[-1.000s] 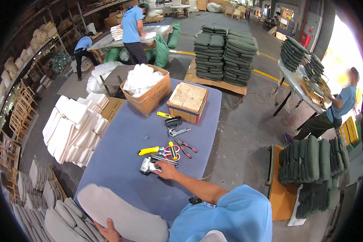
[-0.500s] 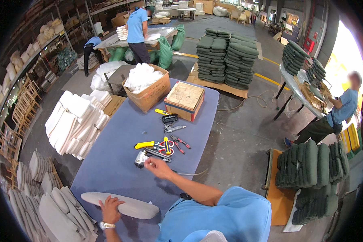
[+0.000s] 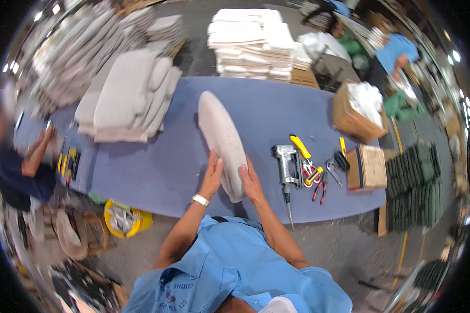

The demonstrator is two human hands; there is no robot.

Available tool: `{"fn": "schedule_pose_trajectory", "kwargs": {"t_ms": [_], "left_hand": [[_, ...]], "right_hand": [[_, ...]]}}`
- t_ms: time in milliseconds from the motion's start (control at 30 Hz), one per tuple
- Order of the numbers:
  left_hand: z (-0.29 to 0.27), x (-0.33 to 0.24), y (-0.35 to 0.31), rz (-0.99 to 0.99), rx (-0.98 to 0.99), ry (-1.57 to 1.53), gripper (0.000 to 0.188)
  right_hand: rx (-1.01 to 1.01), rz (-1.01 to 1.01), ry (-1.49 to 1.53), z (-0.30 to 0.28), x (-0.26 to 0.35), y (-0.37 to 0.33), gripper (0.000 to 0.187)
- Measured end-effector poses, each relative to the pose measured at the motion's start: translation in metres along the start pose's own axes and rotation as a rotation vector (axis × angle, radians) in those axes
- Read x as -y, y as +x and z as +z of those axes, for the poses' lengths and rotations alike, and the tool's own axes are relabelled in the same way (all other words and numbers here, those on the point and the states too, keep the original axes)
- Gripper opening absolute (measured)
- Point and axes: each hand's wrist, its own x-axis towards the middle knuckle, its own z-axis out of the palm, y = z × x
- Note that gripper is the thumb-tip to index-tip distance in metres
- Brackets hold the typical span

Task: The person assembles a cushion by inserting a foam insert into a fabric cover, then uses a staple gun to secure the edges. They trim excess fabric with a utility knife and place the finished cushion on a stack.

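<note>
A light grey upholstered cushion [image 3: 222, 138], long and rounded, stands tilted on its edge over the blue-covered table [image 3: 183, 177]. My left hand [image 3: 212, 176] grips its near left side, a watch on the wrist. On the opposite side my right hand [image 3: 251, 182] closes round the near end. To the right of my hands lies a silver air staple gun [image 3: 285, 164] with its hose. Beside it are a yellow-handled tool [image 3: 301, 146], red-handled scissors [image 3: 309, 168], a yellow-and-black screwdriver [image 3: 314, 177] and red-handled pliers [image 3: 321, 189].
Grey cushions [image 3: 122, 99] are piled on the table's left. White foam pads [image 3: 250, 44] stack beyond the far edge. At right sit a carton of white stuffing [image 3: 352, 117] and a wooden-topped box [image 3: 368, 167]. A co-worker [image 3: 23, 161] stands left, near a yellow bucket [image 3: 126, 219].
My right hand has left the tools and now holds the cushion along with my left. The cushion has been raised onto its edge and turned. My view has swung to the left.
</note>
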Motion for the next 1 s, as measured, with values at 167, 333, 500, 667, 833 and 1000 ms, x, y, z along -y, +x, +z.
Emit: {"fn": "schedule_pose_trajectory", "kwargs": {"t_ms": [167, 333, 500, 667, 833, 1000], "left_hand": [[0.001, -0.036, -0.023, -0.100, -0.108, -0.205, 0.070], [-0.042, -0.049, -0.060, -0.117, -0.066, -0.092, 0.066], [-0.040, -0.035, -0.074, -0.078, -0.101, 0.155, 0.076], [-0.017, -0.044, -0.071, 0.009, -0.159, 0.528, 0.092], [-0.019, -0.057, -0.070, -0.057, -0.157, 0.548, 0.097], [-0.031, -0.080, -0.063, -0.243, -0.085, 0.639, 0.098]], "right_hand": [[0.258, -0.168, -0.081, 0.023, 0.040, -0.027, 0.084], [0.482, -0.230, -0.108, 0.028, 0.042, -0.042, 0.077], [0.519, -0.284, -0.224, 0.030, 0.057, -0.011, 0.069], [0.430, -0.428, -0.571, 0.045, 0.054, 0.036, 0.070], [0.351, -0.493, -0.849, 0.069, 0.064, 0.096, 0.059], [0.365, -0.484, -0.925, 0.080, 0.066, 0.169, 0.044]]}}
